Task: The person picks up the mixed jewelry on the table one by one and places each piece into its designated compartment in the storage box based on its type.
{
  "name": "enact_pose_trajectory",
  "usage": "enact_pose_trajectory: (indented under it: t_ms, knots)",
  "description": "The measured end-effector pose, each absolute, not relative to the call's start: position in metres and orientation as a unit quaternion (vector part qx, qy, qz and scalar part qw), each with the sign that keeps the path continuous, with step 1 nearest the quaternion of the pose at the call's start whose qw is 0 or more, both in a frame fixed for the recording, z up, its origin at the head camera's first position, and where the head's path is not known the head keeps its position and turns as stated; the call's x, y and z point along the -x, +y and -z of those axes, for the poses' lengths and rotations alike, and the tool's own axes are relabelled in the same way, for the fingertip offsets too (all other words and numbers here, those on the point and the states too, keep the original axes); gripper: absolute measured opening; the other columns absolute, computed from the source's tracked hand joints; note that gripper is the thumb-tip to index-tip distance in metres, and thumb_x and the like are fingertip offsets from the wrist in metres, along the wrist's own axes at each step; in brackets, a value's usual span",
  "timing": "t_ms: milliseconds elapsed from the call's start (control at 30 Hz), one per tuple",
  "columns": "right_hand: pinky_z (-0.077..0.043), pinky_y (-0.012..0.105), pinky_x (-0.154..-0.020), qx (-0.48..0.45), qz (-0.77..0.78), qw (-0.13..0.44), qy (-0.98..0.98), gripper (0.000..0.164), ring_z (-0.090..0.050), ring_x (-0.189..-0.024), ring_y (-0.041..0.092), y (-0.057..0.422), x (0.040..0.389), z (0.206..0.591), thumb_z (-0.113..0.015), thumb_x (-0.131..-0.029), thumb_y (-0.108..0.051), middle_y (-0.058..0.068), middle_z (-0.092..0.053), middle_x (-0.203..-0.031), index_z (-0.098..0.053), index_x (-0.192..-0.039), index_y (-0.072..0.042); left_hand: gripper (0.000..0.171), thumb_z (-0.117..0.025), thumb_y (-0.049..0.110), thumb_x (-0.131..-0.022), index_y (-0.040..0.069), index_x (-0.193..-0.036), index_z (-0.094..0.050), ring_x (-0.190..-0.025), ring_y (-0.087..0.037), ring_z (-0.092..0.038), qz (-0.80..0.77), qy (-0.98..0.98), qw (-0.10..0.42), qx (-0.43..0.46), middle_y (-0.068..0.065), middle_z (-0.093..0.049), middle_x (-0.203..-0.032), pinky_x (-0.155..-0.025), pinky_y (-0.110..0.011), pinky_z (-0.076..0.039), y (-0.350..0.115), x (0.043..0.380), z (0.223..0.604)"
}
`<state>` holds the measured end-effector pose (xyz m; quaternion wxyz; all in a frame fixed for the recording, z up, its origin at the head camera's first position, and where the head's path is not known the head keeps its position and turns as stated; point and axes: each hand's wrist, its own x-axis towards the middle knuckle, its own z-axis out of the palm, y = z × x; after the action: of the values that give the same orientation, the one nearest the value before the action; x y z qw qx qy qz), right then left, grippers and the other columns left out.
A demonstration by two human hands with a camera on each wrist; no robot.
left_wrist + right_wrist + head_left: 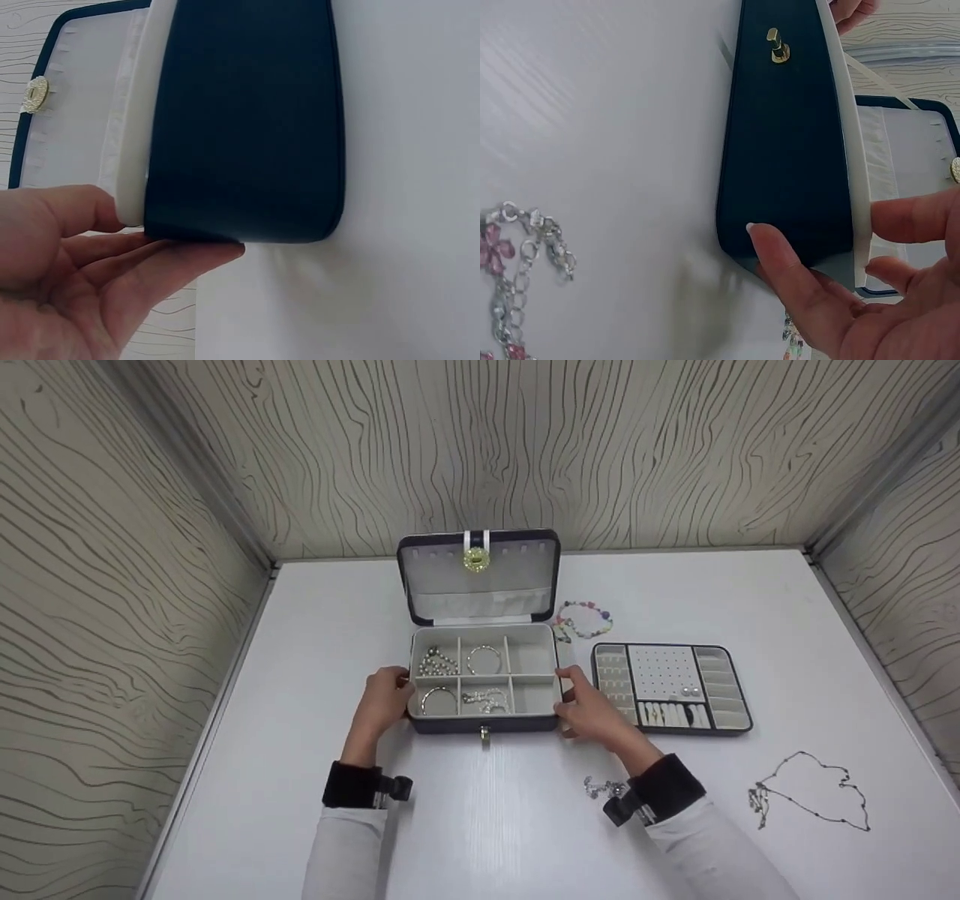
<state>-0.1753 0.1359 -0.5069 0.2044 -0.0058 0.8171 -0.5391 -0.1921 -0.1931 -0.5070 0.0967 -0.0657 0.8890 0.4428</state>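
A dark blue jewelry box [446,725] stands on the table with its lid [480,585] raised. Its pale inside is split into six compartments. A beaded bracelet [437,664] lies in the back left one, a bangle [484,649] in the back middle, another bangle [425,699] at the front left, and a silvery sparkling piece [491,703] at the front middle. My left hand [386,701] grips the box's left side, thumb at the white rim [133,150] and fingers along the wall. On the right side, my right hand [592,712] grips the rim and corner.
Right of the box lies a jewelry tray [724,729] with pearl earrings [690,691] and rings. A colorful bead bracelet [605,616] lies behind it. A chain necklace [817,814] lies at the right. Near my right wrist is a pink-flowered silver bracelet [521,285]. Patterned panels [480,450] enclose the table.
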Motion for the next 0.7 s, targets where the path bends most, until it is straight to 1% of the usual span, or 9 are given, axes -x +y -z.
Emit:
enact_pose_trajectory:
  t_ms: [100,200,300,367,433,533,633,700]
  knots:
    - [-0.059,0.043,-0.071,0.028,0.527,0.213,0.823,0.059,-0.062,-0.090,0.036,0.139,0.174,0.504,-0.053,-0.093,0.001,0.024,-0.053,-0.109,-0.028,-0.147,-0.002,0.032,-0.052,0.002,-0.094,-0.010,-0.124,-0.059,-0.082,-0.029,-0.067,-0.437,0.892,0.099,0.062,-0.020,-0.067,-0.105,-0.062,-0.032,-0.056,-0.194,0.189,0.507]
    - [-0.057,0.041,-0.075,0.046,0.509,0.227,0.829,0.060,-0.063,-0.091,0.036,0.145,0.177,0.500,-0.054,-0.095,-0.003,0.025,-0.054,-0.112,-0.026,-0.148,-0.001,0.033,-0.052,0.003,-0.095,-0.009,-0.125,-0.058,-0.079,-0.030,-0.068,-0.433,0.893,0.106,0.061,-0.020,-0.066,-0.105,-0.059,-0.031,-0.055,-0.193,0.186,0.507]
    - [-0.056,0.042,-0.076,0.063,0.469,0.244,0.846,0.054,-0.064,-0.091,0.037,0.156,0.188,0.493,-0.052,-0.097,-0.007,0.026,-0.055,-0.117,-0.031,-0.145,0.001,0.034,-0.052,0.004,-0.096,-0.009,-0.127,-0.057,-0.078,-0.028,-0.068,-0.427,0.895,0.108,0.063,-0.021,-0.066,-0.107,-0.058,-0.030,-0.055,-0.193,0.184,0.508]
    - [-0.055,0.044,-0.077,0.077,0.435,0.242,0.864,0.048,-0.064,-0.092,0.039,0.164,0.201,0.487,-0.049,-0.098,-0.009,0.028,-0.056,-0.119,-0.036,-0.142,0.004,0.034,-0.053,0.005,-0.097,-0.008,-0.128,-0.057,-0.078,-0.028,-0.068,-0.425,0.897,0.105,0.064,-0.021,-0.066,-0.109,-0.059,-0.030,-0.055,-0.192,0.184,0.508]
    - [-0.053,0.046,-0.080,0.089,0.395,0.227,0.886,0.043,-0.062,-0.096,0.040,0.173,0.216,0.481,-0.046,-0.099,-0.010,0.029,-0.056,-0.120,-0.042,-0.138,0.006,0.034,-0.054,0.006,-0.098,-0.007,-0.128,-0.058,-0.080,-0.027,-0.069,-0.427,0.896,0.103,0.065,-0.021,-0.066,-0.111,-0.061,-0.030,-0.056,-0.192,0.183,0.509]
    - [-0.049,0.052,-0.089,0.096,0.355,0.183,0.912,0.038,-0.057,-0.107,0.043,0.184,0.240,0.476,-0.041,-0.100,-0.009,0.031,-0.055,-0.122,-0.047,-0.133,0.010,0.034,-0.054,0.008,-0.098,-0.006,-0.129,-0.057,-0.084,-0.027,-0.069,-0.432,0.893,0.108,0.068,-0.023,-0.065,-0.113,-0.064,-0.031,-0.057,-0.193,0.183,0.509]
    - [-0.043,0.055,-0.096,0.093,0.329,0.139,0.929,0.036,-0.052,-0.115,0.045,0.191,0.259,0.476,-0.039,-0.100,-0.007,0.033,-0.054,-0.125,-0.050,-0.129,0.013,0.035,-0.054,0.008,-0.098,-0.006,-0.130,-0.057,-0.087,-0.028,-0.069,-0.437,0.890,0.112,0.075,-0.023,-0.065,-0.116,-0.065,-0.031,-0.057,-0.194,0.182,0.509]
    - [-0.042,0.056,-0.099,0.094,0.318,0.118,0.936,0.035,-0.052,-0.117,0.046,0.195,0.270,0.478,-0.038,-0.100,-0.005,0.033,-0.054,-0.125,-0.052,-0.127,0.014,0.035,-0.054,0.008,-0.098,-0.006,-0.130,-0.056,-0.088,-0.028,-0.069,-0.439,0.888,0.114,0.078,-0.023,-0.065,-0.116,-0.065,-0.031,-0.057,-0.193,0.183,0.510]
